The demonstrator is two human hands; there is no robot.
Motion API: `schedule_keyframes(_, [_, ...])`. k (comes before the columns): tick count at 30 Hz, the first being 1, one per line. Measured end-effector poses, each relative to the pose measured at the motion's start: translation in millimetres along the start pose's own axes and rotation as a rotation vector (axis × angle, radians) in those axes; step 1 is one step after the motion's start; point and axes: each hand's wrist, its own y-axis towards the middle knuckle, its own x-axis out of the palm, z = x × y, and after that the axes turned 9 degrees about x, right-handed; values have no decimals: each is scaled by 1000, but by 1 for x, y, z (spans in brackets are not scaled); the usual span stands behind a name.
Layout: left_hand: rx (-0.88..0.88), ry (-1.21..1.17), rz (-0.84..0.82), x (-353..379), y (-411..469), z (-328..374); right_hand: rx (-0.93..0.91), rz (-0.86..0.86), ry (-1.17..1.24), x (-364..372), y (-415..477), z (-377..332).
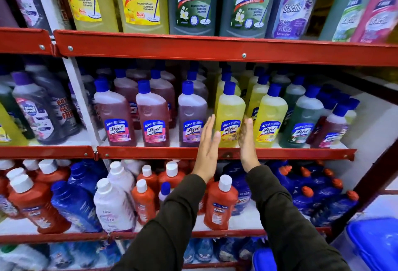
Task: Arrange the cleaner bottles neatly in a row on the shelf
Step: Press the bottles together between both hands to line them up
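Note:
A yellow Lizol cleaner bottle (230,111) with a blue cap stands at the front of the middle shelf (280,154). My left hand (207,148) is flat and open just left of it, fingers straight. My right hand (247,141) is flat on the bottle's right side; I cannot tell if it touches. Neither hand grips the bottle. Beside it in the front row stand a purple bottle (191,115), two pink bottles (153,117), another yellow bottle (270,117) and a green one (301,120).
Large Lizol and Bactin bottles (191,1) fill the top shelf. The lower shelf holds red Bactin bottles (220,204), white and blue bottles in loose order. A red upright (370,184) stands at right. A blue plastic lid (377,242) lies at bottom right.

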Motion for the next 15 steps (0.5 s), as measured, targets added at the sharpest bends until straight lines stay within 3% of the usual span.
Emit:
schedule_keyframes(4, [-155, -207, 13, 15, 23, -11, -40, -58, 22, 0, -7, -11])
schedule_keyframes(15, [-194, -181, 21, 24, 34, -25, -21, -81, 17, -8, -7, -9])
